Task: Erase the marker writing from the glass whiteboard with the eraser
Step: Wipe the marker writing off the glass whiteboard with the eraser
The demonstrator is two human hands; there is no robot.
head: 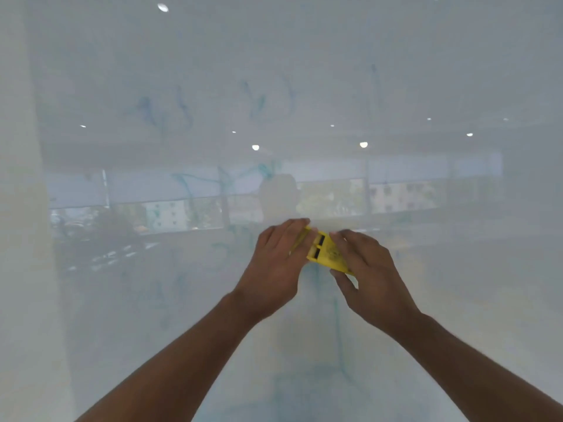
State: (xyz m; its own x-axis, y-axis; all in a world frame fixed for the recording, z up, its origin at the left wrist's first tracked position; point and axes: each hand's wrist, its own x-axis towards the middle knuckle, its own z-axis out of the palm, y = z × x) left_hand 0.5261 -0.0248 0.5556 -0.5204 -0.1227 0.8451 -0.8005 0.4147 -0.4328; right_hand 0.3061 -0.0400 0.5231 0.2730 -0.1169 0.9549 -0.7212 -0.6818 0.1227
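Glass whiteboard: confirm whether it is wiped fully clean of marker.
No: smeared teal marker strokes remain on the glass whiteboard above the yellow eraser.

Bright, hazy; ceiling-light glare; soft blur.

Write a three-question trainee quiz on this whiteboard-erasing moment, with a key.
1. True or false: only one hand touches the yellow eraser.
2. What colour is the faded marker writing on the glass whiteboard: A red, B blue-green, C black?
3. Which hand lies on the eraser's left end?

Key:
1. False: the left hand and the right hand both hold it.
2. B.
3. The left hand.
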